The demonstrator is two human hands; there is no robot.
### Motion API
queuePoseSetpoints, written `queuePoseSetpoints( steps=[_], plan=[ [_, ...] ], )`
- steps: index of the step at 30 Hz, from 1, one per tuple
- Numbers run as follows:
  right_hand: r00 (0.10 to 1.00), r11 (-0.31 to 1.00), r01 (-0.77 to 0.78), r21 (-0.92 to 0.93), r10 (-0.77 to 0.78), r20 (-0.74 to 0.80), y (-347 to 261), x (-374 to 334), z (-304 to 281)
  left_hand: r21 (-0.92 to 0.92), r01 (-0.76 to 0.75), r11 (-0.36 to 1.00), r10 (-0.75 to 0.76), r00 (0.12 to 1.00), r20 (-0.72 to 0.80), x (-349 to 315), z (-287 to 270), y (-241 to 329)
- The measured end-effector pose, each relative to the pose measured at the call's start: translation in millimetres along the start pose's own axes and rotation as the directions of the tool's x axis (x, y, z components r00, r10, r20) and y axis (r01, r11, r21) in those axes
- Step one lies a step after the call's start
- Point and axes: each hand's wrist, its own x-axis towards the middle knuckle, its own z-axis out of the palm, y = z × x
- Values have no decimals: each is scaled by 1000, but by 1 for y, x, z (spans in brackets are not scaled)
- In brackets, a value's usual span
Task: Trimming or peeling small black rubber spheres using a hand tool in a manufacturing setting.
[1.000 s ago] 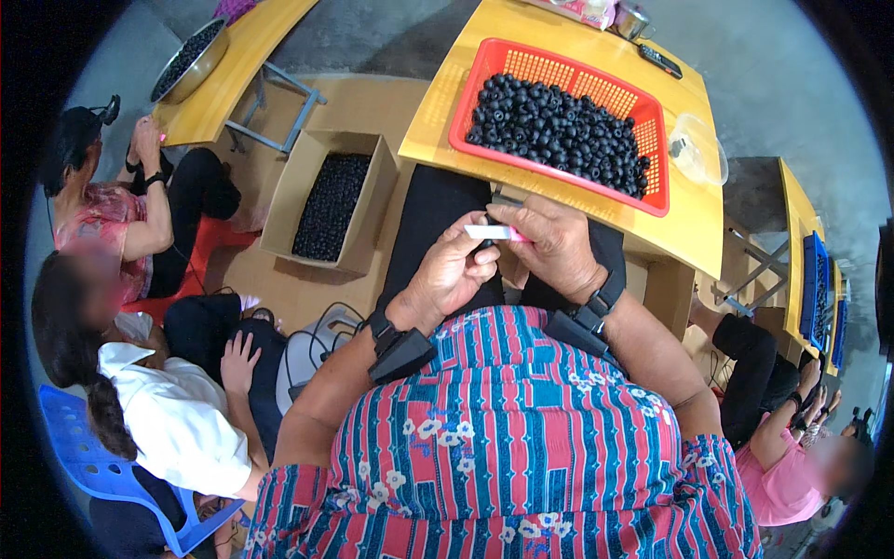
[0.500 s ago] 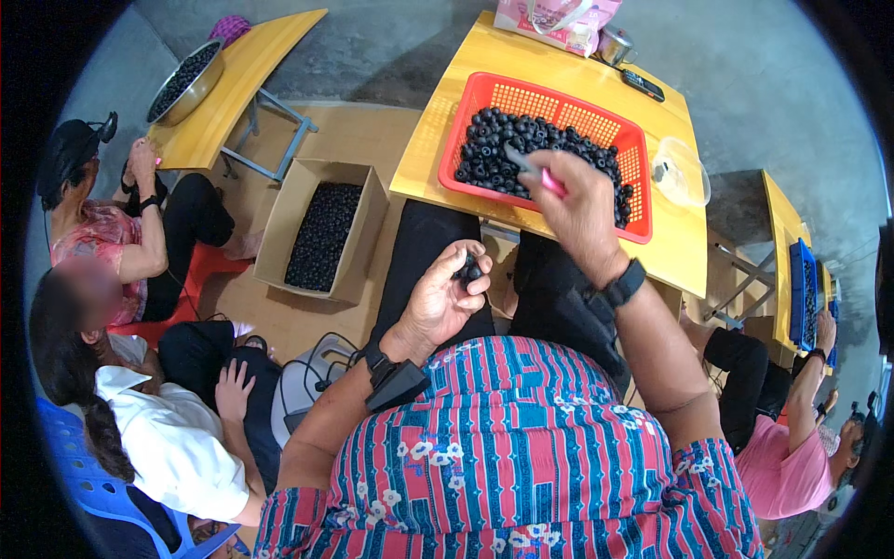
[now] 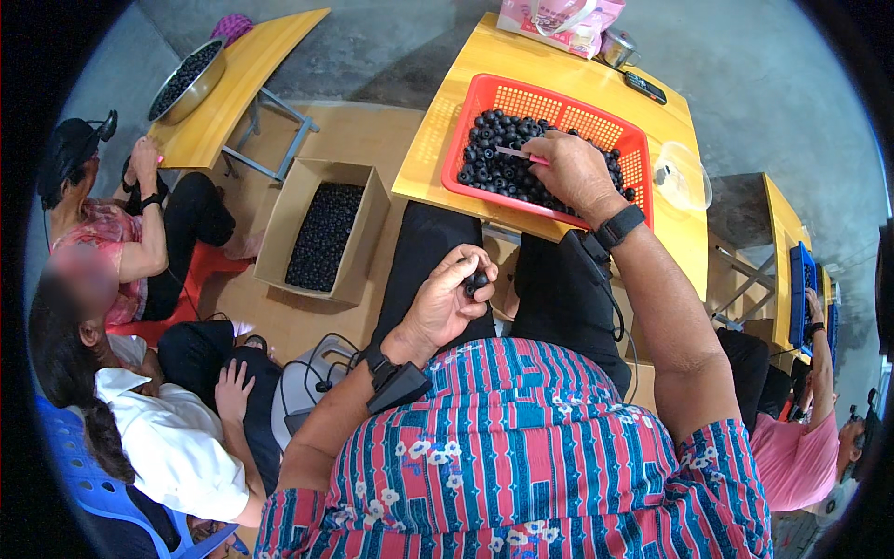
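My left hand is curled in front of my lap, its thumb and fingers closed round a small, round, black fruit-like piece. In my right hand is a small knife with a pink handle and a thin pale blade. That hand is over the red plastic basket, its fingertips down among many black round pieces. Whether those fingers also pinch a piece is hidden. The basket rests on the yellow table, near its front edge.
A clear plastic tub stands right of the basket; a metal cup, a black device and a pink bag are behind. A cardboard box of black pieces is on the floor at left. Other people sit on both sides.
My right hand has come down into the pieces in the basket, and the knife has swung nearly level. My left hand stays almost in place, its piece showing more between the fingers.
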Motion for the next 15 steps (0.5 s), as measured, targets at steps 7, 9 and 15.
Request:
queuePoseSetpoints(
  steps=[7,9,15],
  plan=[
    [990,627,-19,779,122,-74,-19,-41,-15,-28,16,999,-17,999,-31,0,-3,2],
    [992,370,-103,923,105,68,-33,-61,-14,-23,-6,1000,6,1000,-9,-1,-4,2],
    [992,376,-113,920,88,86,-49,-90,17,10,-39,999,39,999,0,1,2,4]
  ],
)
